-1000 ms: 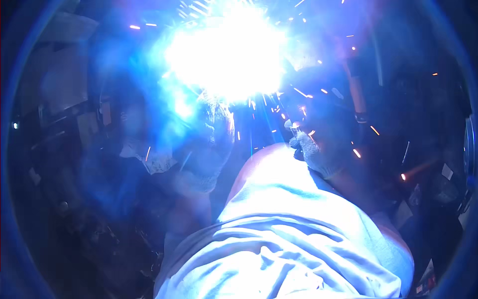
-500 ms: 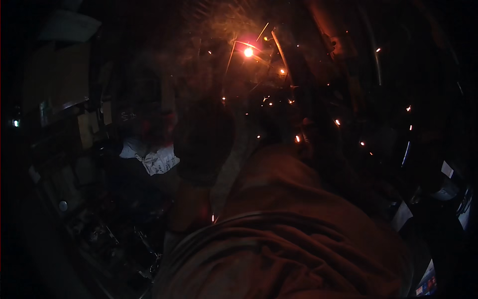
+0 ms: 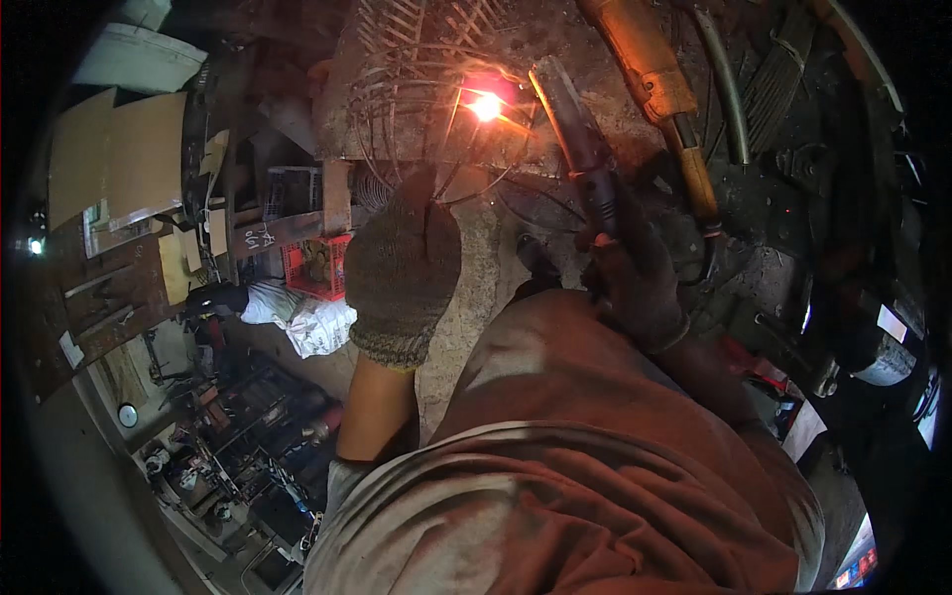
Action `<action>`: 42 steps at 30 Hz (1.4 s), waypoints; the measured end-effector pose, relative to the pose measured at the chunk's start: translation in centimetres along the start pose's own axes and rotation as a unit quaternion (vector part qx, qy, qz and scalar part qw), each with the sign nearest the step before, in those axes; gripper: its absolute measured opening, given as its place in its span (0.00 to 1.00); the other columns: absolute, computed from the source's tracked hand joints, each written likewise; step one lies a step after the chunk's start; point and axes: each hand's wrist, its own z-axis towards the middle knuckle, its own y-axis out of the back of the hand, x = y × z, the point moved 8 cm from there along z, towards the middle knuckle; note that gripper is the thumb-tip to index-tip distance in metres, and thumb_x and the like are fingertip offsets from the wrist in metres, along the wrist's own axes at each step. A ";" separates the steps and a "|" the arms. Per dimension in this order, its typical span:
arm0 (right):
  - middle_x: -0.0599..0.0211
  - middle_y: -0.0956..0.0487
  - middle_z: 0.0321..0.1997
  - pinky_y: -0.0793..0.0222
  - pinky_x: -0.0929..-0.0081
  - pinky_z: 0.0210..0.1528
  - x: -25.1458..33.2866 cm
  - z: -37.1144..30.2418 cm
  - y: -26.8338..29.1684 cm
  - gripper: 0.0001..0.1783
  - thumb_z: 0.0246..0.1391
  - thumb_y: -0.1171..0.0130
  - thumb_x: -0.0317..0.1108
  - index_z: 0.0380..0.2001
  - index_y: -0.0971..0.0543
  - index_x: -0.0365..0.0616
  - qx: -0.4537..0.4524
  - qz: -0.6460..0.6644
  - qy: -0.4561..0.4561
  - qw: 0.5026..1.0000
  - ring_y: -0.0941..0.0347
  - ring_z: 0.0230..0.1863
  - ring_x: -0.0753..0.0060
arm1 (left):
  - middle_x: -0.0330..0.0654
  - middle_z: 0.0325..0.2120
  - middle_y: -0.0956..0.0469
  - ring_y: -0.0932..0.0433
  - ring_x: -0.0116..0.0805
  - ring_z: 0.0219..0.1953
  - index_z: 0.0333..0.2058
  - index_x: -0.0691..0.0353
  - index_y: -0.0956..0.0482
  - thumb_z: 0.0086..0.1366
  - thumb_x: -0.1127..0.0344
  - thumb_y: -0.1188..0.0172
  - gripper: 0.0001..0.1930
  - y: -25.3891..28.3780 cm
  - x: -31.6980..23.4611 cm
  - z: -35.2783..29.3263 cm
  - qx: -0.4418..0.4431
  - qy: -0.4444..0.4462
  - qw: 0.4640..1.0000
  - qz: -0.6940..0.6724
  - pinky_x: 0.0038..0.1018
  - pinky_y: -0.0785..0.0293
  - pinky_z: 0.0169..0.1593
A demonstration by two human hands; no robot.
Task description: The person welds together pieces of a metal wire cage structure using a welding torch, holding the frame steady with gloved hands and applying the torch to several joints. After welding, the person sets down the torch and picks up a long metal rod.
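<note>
My left hand (image 3: 402, 278), in a dark knitted glove, is closed at the near edge of a worktop (image 3: 347, 109). Its fingertips meet a thin metal rod belonging to a frame of bent rods (image 3: 397, 84); the grip is partly hidden. My right hand (image 3: 640, 283) wraps around the dark handle of a welding electrode holder (image 3: 585, 149), which points up and away. A bright welding arc (image 3: 486, 106) glows among the rods, left of the holder's tip, and its glare hides the contact point.
An orange power tool (image 3: 650, 74) with a yellow handle lies right of the holder, beside a metal pipe (image 3: 726, 89). Left are a red plastic crate (image 3: 315, 268), a white sack (image 3: 319, 322) and cardboard sheets (image 3: 144, 154). Cluttered tools and parts (image 3: 248, 426) are lower left.
The view was almost dark, with sparks flying widely around the arc; now the surroundings are lit and the scattered sparks are mostly gone. The arc sits slightly left; both hands hold nearly the same place.
</note>
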 end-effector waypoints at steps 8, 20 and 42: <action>0.68 0.23 0.42 0.31 0.78 0.29 1.3 -0.3 0.4 0.40 0.67 0.46 0.43 0.76 0.48 0.51 -0.005 0.058 -0.026 0.998 0.31 0.27 0.82 | 0.53 0.42 0.15 0.14 0.48 0.41 0.48 0.65 0.17 0.67 0.66 0.42 0.15 2.7 0.0 1.1 0.030 0.028 0.996 -0.076 0.34 0.19 0.45; 0.66 0.23 0.49 0.28 0.79 0.31 2.6 -1.0 0.2 0.38 0.69 0.49 0.39 0.76 0.49 0.46 -0.003 0.074 -0.008 0.997 0.29 0.31 0.84 | 0.36 0.24 0.23 0.27 0.21 0.25 0.59 0.63 0.23 0.71 0.68 0.44 0.20 1.5 1.3 -8.8 0.052 0.248 0.905 -0.342 0.23 0.29 0.30; 0.50 0.18 0.41 0.25 0.59 0.46 11.9 -4.6 -16.6 0.27 0.57 0.38 0.43 0.55 0.22 0.40 -0.051 -0.291 0.421 0.858 0.21 0.43 0.47 | 0.43 0.48 0.25 0.22 0.36 0.46 0.56 0.62 0.31 0.65 0.45 0.33 0.31 -3.2 14.2 -11.1 0.021 0.150 0.671 -0.725 0.33 0.23 0.43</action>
